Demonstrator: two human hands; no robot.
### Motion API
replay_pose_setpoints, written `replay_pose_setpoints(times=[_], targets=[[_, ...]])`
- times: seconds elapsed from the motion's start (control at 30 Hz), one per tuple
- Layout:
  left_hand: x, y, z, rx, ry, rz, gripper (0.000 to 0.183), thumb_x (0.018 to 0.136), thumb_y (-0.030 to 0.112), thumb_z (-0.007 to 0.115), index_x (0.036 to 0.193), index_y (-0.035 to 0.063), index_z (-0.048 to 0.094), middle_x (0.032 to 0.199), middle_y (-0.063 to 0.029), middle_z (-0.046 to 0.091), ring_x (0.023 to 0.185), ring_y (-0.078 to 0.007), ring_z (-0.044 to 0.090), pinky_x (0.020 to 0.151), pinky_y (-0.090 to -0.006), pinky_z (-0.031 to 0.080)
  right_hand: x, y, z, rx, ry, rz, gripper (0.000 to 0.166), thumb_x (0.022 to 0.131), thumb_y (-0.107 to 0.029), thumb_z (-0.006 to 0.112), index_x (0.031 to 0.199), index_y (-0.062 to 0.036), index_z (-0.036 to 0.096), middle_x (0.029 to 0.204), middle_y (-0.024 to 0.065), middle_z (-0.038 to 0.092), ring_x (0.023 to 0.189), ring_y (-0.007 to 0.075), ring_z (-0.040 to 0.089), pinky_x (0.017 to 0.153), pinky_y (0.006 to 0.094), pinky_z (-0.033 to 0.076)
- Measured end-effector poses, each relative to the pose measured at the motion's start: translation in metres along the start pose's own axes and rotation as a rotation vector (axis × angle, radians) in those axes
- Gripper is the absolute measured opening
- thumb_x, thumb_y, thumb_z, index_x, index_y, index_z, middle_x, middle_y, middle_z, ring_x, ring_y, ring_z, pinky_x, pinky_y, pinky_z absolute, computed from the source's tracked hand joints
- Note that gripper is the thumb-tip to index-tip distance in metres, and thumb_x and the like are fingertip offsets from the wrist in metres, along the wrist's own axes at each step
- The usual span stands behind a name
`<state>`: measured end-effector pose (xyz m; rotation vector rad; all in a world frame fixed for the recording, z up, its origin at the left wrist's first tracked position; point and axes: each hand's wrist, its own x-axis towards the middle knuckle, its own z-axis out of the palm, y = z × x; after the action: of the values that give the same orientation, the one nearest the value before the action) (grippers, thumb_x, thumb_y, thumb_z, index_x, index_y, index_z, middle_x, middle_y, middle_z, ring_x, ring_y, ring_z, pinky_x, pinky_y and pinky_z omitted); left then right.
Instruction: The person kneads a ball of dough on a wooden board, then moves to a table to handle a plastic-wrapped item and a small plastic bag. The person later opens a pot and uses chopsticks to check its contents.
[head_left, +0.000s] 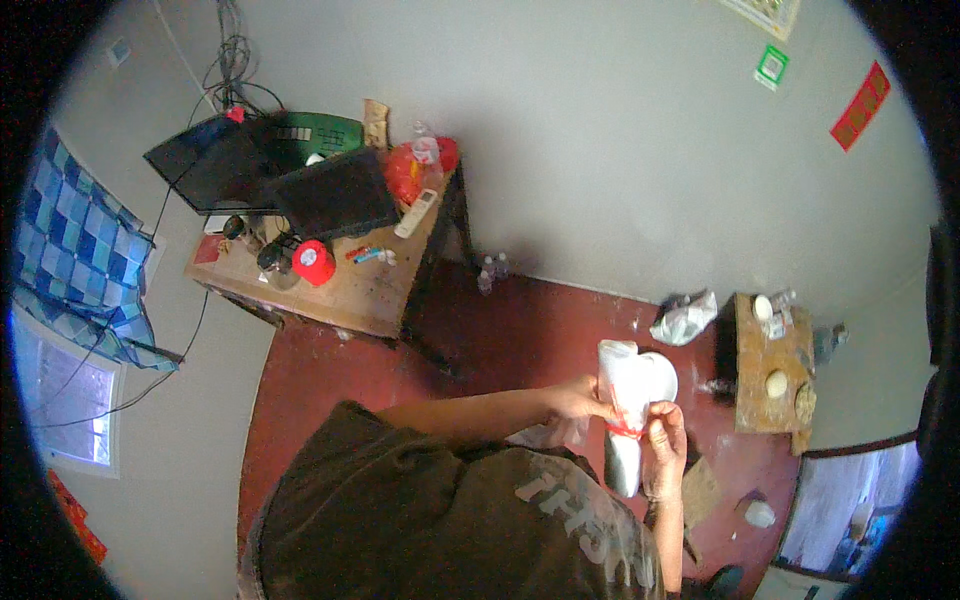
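A long white plastic-wrapped package (624, 382) with a red band (625, 430) around its lower part is between my hands, over the red floor. My left hand (589, 397) grips the package's left side, thumb near the band. The thumb and fingers of my right hand (666, 442) pinch at the band's right end. A round white object (660, 377), like a bowl or lid, shows just behind the package's right side; what supports it is hidden. The package's lower end looks grey and shiny.
A wooden desk (337, 300) at the left bears two dark monitors, jars, a red spool-like thing and a remote control. A small wooden table (750, 360) stands at the right by a white plastic bag (686, 321). Cardboard (701, 495) and a white container (759, 514) lie on the floor.
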<state>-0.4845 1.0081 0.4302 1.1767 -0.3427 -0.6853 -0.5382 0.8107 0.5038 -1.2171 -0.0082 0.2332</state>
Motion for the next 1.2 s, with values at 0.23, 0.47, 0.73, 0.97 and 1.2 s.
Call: replay_pose_setpoints(times=[0.23,0.47,0.73,0.97,1.2], targets=[[-0.051,0.070,-0.103,-0.051,0.474,0.029,0.030,0.088,0.018,0.069,0.110,-0.0003,0.064,0.106,-0.0090,0.068,0.098,-0.0146,0.062,0.088,-0.0307,0.049,0.093,-0.006,0.123,-0.961,-0.294,-0.168,0.073,0.073,-0.019,0.081,0.132,-0.0013,0.042,0.117,0.0133,0.060,0.110,0.0196,0.058,0.094,0.0344,0.045],[-0.121,0.131,-0.170,0.289,0.834,0.112,0.036,0.086,0.027,0.070,0.109,0.0004,0.063,0.099,-0.0075,0.068,0.090,-0.0130,0.063,0.081,-0.0292,0.049,0.210,0.015,0.196,-0.909,-0.546,-0.118,0.056,0.074,-0.021,0.080,0.120,-0.0027,0.055,0.108,0.0143,0.067,0.098,0.0212,0.065,0.089,0.0342,0.049],[-0.201,0.169,-0.216,0.218,1.140,0.063,0.028,0.088,0.023,0.067,0.105,0.0012,0.064,0.095,-0.0058,0.067,0.086,-0.0117,0.062,0.078,-0.0269,0.050,0.388,-0.064,0.367,-0.895,-0.800,-0.305,0.054,0.080,-0.016,0.075,0.130,-0.0147,0.058,0.114,0.0115,0.063,0.104,0.0174,0.058,0.090,0.0317,0.047],[-0.206,0.169,-0.230,0.078,1.404,0.034,0.020,0.090,0.013,0.063,0.106,0.0005,0.064,0.092,-0.0068,0.067,0.086,-0.0123,0.063,0.077,-0.0274,0.050,0.549,0.005,0.576,-0.884,-0.923,-0.565,0.044,0.074,-0.021,0.077,0.111,-0.0012,0.063,0.099,0.0148,0.068,0.090,0.0237,0.065,0.081,0.0376,0.050],[-0.190,0.178,-0.229,-0.250,1.712,0.094,0.016,0.088,0.005,0.062,0.102,-0.0020,0.063,0.091,-0.0086,0.065,0.083,-0.0141,0.062,0.077,-0.0280,0.049,0.656,0.227,0.723,-0.965,-1.030,-0.145,0.048,0.064,-0.016,0.081,0.106,-0.0006,0.066,0.094,0.0151,0.069,0.081,0.0258,0.067,0.074,0.0381,0.052]])
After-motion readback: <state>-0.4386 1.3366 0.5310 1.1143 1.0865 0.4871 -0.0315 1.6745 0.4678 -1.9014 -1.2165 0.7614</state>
